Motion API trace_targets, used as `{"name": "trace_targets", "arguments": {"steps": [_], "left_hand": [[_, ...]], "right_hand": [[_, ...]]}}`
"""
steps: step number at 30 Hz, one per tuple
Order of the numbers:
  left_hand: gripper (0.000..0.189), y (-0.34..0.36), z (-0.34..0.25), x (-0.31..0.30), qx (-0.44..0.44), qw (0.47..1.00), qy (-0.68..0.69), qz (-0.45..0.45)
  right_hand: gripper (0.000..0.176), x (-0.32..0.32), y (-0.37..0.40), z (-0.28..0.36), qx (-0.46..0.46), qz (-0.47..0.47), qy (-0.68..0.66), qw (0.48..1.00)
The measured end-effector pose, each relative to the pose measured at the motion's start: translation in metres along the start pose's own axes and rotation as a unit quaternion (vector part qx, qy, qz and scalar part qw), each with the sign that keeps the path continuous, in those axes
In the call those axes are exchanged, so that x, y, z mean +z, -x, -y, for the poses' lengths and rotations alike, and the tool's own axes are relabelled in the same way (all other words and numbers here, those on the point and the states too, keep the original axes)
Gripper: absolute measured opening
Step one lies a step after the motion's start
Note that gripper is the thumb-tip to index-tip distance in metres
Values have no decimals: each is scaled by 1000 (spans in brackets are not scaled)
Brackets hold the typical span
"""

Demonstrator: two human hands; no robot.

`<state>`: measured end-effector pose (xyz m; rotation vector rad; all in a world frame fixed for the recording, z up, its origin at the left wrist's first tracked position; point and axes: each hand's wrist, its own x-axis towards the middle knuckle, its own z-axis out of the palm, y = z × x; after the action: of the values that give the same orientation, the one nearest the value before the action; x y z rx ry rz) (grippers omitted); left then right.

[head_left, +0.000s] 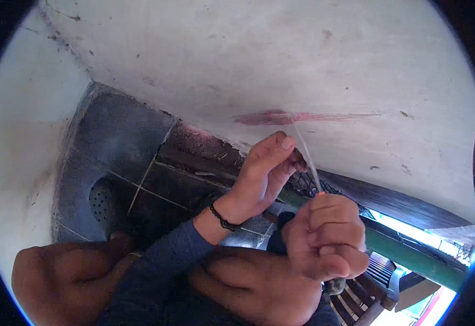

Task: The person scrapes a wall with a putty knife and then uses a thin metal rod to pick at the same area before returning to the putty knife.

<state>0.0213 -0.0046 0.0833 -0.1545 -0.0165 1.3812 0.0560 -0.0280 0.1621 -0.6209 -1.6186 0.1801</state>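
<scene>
My right hand (327,233) is closed in a fist around a long, thin object. From the top of the fist a thin pale strip (309,157) slants up towards the wall, and a rounded greyish end (335,286) pokes out below. The strip's upper tip is near a reddish smear (273,117) on the pale wall (237,65). Just left of the strip is my left hand (264,174), thumb and curled fingers close together near the wall. Whatever lies between those fingers, if anything, cannot be made out. A dark braided bracelet (222,218) circles the left wrist.
Dark floor tiles (118,130) meet the wall at the left, with a sandalled foot (103,201) on them. My bent knees (237,277) are below the hands. A green rail (411,255) and a slatted wooden chair (365,299) are at the lower right.
</scene>
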Motion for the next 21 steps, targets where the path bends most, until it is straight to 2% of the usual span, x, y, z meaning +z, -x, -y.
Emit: {"name": "trace_targets", "arguments": {"steps": [1, 4, 7, 10, 11, 17, 20, 21], "left_hand": [[17, 0, -1, 0, -3, 1000, 0, 2], [17, -1, -2, 4, -7, 1000, 0, 7], [17, 0, -3, 5, 1, 1000, -1, 7], [17, 3, 2, -4, -2, 1000, 5, 31], [17, 4, 3, -4, -5, 1000, 4, 30], [17, 5, 0, 1, -6, 1000, 4, 14], [18, 5, -1, 7, -10, 1000, -5, 1], [18, 5, -2, 7, -9, 1000, -9, -3]], "right_hand": [[37, -5, -1, -8, -46, 62, 31, 997], [37, -1, -3, -12, -46, 94, 29, 994], [33, -8, -6, 2, -38, 74, 13, 996], [41, -3, 0, -11, -18, 12, 3, 1000], [41, -4, -3, -12, -26, 31, -5, 999], [39, -6, -5, -9, -36, 9, 4, 999], [39, -5, 0, -8, -8, 29, 11, 999], [39, -9, -6, 0, -25, 50, -1, 998]]}}
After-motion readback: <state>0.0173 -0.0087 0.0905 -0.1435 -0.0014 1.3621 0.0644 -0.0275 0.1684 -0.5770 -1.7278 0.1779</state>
